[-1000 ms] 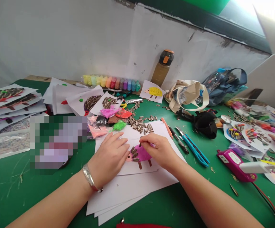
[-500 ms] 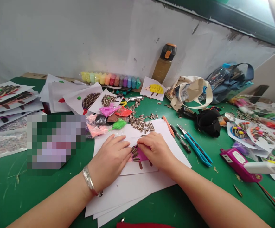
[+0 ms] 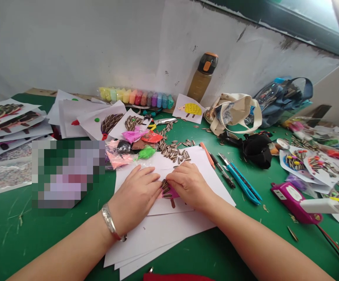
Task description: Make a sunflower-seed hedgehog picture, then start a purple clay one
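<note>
My left hand lies with fingers stretched over the left side of a small paper picture, holding it down. The picture shows a pink and magenta clay shape with brown legs, and several striped sunflower seeds are set on it in a row. My right hand is closed in a pinch, its fingertips on a sunflower seed at the top of that row; the fingers partly hide it. Under the picture is a stack of white paper. Just beyond my hands lies a pile of loose sunflower seeds.
Bagged coloured clay sits behind my left hand. To the right are an orange tool, a pen, a blue utility knife and a magenta glue gun-like device. A bottle leans at the wall. Another person's hand shows at far right.
My right hand has shifted slightly left and down, its pinched fingertips now closer against the row of seeds. My left hand stays in place.
</note>
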{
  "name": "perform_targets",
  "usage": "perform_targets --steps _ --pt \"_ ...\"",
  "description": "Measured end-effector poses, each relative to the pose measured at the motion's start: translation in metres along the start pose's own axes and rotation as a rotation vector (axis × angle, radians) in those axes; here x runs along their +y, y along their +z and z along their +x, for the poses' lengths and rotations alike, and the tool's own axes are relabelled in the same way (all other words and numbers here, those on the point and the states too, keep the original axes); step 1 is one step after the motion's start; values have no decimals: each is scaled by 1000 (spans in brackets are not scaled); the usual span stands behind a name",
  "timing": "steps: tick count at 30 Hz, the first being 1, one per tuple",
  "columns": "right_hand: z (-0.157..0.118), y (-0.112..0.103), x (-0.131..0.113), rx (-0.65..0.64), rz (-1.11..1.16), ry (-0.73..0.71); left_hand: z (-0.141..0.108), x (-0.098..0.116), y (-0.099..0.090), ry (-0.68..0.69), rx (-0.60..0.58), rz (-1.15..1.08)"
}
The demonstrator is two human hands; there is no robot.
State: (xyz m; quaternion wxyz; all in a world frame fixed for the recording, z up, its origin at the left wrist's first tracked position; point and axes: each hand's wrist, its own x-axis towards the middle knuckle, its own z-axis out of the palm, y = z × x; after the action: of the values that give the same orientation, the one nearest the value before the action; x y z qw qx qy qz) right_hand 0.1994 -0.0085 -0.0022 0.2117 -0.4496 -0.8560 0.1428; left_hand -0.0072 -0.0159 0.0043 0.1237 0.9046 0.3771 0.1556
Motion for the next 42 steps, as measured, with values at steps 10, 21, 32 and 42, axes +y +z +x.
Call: perform_targets --steps 10,21,32,42 --pt "-6 -10 5 47 -39 64 -2 2 -1 -3 -2 4" --pt "-5 -3 1 -3 -104 52 -2 1 2 8 8 27" --pt "3 -10 40 85 -103 141 -2 0 2 8 44 16" --pt "10 -5 32 48 -237 93 -2 -1 3 32 57 32"
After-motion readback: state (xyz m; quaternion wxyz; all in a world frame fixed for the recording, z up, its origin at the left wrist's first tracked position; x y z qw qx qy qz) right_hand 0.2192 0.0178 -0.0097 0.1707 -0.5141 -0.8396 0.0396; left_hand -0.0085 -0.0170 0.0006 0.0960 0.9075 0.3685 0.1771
